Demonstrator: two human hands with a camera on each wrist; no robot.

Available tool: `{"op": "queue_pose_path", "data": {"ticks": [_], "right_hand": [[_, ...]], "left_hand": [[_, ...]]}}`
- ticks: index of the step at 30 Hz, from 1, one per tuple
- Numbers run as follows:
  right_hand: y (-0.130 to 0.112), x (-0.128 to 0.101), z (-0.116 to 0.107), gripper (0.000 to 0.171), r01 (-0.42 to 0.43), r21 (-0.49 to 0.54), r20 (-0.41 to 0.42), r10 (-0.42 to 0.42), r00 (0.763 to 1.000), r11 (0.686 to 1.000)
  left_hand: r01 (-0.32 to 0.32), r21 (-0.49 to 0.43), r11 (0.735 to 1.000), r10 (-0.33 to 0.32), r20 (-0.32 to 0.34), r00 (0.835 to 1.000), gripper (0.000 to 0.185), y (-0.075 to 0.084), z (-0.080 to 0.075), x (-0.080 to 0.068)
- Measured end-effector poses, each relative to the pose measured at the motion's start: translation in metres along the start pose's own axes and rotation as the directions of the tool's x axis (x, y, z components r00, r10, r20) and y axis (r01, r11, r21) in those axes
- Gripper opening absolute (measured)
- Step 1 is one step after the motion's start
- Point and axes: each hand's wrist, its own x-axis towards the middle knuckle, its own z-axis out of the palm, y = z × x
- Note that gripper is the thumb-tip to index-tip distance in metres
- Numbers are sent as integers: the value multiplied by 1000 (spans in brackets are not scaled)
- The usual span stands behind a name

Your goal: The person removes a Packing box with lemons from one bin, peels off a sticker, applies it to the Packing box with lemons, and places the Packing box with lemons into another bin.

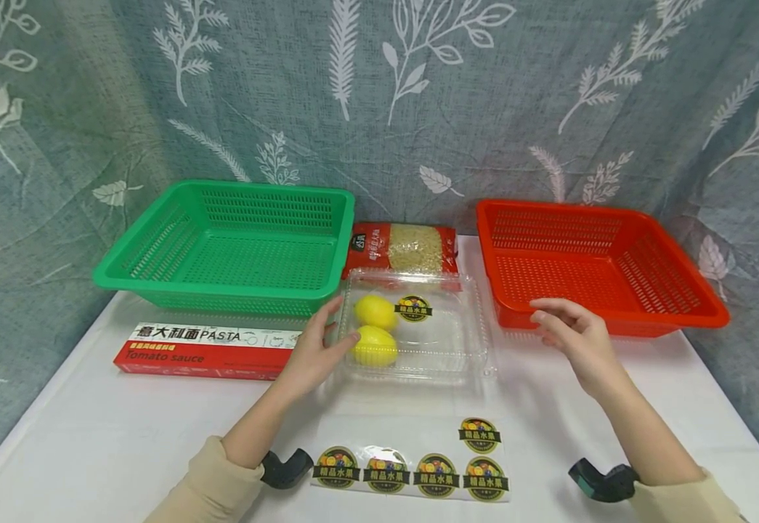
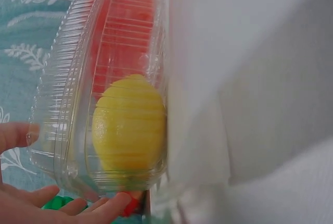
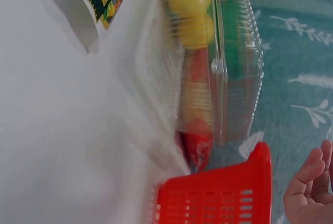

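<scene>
1. Clear plastic clamshell box, lid down, at the middle of the white table, between the two baskets and just in front of the macaroni bag. Round fruit label on the lid.
2. Two yellow lemons inside the box, at its left end, one behind the other and close together; the left wrist view shows one against the ribbed wall.
3. Left hand at the box's left edge, fingers straight and relaxed, fingertips touching the plastic beside the lemons; nothing gripped.
4. Right hand raised in front of the red basket, apart from the box, fingers loosely bent and holding nothing.
5. Red slotted basket, right of the box.
6. Green slotted basket, left rear.
7. Macaroni bag, red ends, lying behind the box between the baskets.
8. Red and white pasta box, flat, in front of the green basket and left of the left hand.
9. Sticker sheet with five round fruit labels, at the near table edge.
10. Grey-green leaf-print curtain behind everything.
</scene>
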Motion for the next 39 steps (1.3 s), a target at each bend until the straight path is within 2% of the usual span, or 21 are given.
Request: {"op": "queue_pose_path", "data": {"ticks": [6,11,21,29,33,39], "right_hand": [[3,-2,-7,21,-18,79,-8,19,1000,997],[6,-2,-14,18,-45,133,-17,47,999,990],[9,-4,-30,14,-112,180,-49,123,991,977],[13,-6,-40,13,-153,238,-59,172,983,959],[35,2,-53,22,-151,224,-80,173,982,963],[102,27,-84,44,-146,160,-123,166,978,976]], "left_hand": [[29,-86,996,-29,-5,1000,64,0,1,2],[45,-150,988,-47,-8,999,65,0,4,4],[72,-190,979,-77,-19,997,65,-3,10,8],[74,-181,981,-80,-24,997,66,-5,12,10],[78,-166,983,-83,-28,996,67,-6,13,10],[67,-130,989,-73,-44,996,68,-8,13,10]]}}
